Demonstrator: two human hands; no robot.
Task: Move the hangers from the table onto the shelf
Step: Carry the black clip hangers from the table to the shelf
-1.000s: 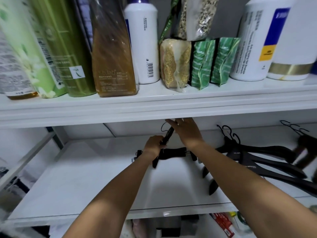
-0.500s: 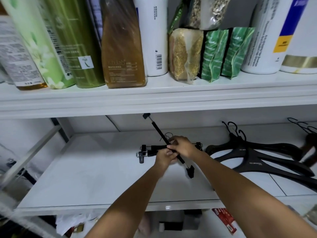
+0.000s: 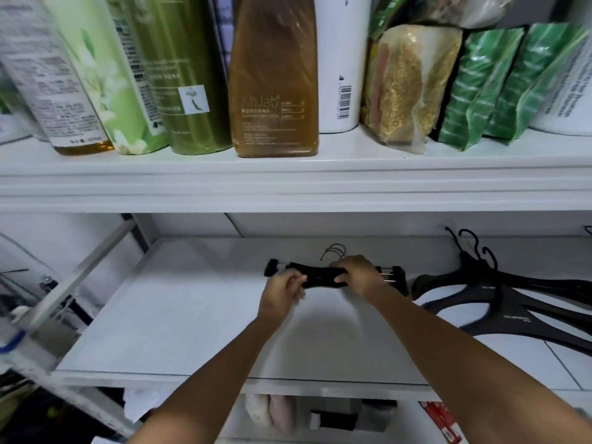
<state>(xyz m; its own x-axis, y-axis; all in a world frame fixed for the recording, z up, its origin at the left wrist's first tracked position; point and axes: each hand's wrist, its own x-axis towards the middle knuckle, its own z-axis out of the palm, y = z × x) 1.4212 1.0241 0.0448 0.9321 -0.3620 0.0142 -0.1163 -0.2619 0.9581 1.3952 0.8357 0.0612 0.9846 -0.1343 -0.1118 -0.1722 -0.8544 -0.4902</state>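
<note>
Black clip hangers (image 3: 320, 276) with thin metal hooks lie stacked flat and level on the white lower shelf (image 3: 192, 331), toward its back. My left hand (image 3: 283, 288) pinches their left part. My right hand (image 3: 357, 274) lies over their right part, fingers curled on the black bar. A pile of larger black suit hangers (image 3: 499, 302) rests on the same shelf to the right, hooks pointing to the back wall.
The upper shelf (image 3: 288, 184) overhangs close above, crowded with bottles (image 3: 272, 75) and green and grain packets (image 3: 407, 84). A metal frame (image 3: 80, 277) slants at the left. Below the shelf edge sit cloths and small boxes.
The clip hanger that stood diagonally across the other one half a second ago now lies level on it. Both hands have shifted to its two sides.
</note>
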